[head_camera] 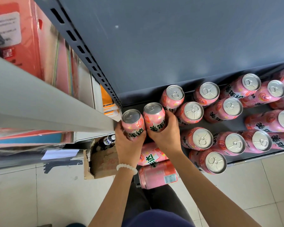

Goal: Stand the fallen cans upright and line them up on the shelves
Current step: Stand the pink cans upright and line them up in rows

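Observation:
Pink soda cans with silver tops fill a dark low shelf (pixel 246 158). My left hand (pixel 129 143) grips one upright can (pixel 132 122) at the shelf's left end. Right beside it, my right hand (pixel 165 131) grips a second upright can (pixel 155 117); the two cans touch. Several more cans stand upright to the right, such as one (pixel 191 113) just past my right hand. Two cans lie on their sides below my wrists: one (pixel 152 155) partly hidden, another (pixel 158 175) at the shelf's front edge.
A grey upper shelf (pixel 170 43) overhangs the back cans. To the left stand a slotted upright (pixel 88 60), a light grey shelf edge (pixel 47 115) and red packages (pixel 18 38). An open cardboard box (pixel 102 163) with a bottle sits on the tiled floor.

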